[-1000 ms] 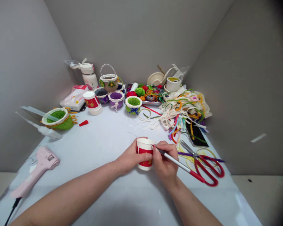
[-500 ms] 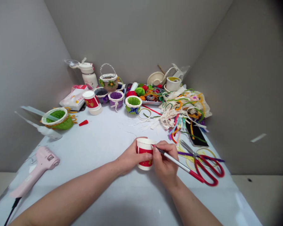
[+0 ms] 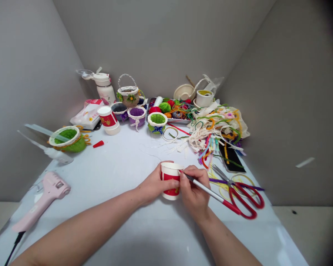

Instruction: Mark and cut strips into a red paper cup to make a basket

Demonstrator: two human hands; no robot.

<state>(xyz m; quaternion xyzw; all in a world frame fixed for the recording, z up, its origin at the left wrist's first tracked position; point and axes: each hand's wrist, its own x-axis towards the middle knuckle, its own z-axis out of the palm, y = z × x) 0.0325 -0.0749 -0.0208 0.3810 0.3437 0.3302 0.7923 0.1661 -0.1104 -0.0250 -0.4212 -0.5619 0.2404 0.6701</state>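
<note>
Fingers of my left hand [image 3: 154, 186] wrap around a red and white paper cup [image 3: 170, 193], which stands upright before me. My right hand [image 3: 195, 190] grips a marker pen [image 3: 211, 193] with a silver barrel and a red end. The pen's tip meets the white band near the cup's rim, on its right side. Part of the cup's right side is hidden behind my right fingers. A small red pen cap [image 3: 98, 144] lies apart on the table to the left.
Red-handled scissors [image 3: 240, 194] and a phone [image 3: 231, 159] lie right, below a heap of yarn scraps [image 3: 208, 129]. A pink glue gun [image 3: 43, 199] is at left. Small woven baskets [image 3: 137, 117], a stack of cups [image 3: 108, 120] and a yarn tray [image 3: 180, 121] line the back.
</note>
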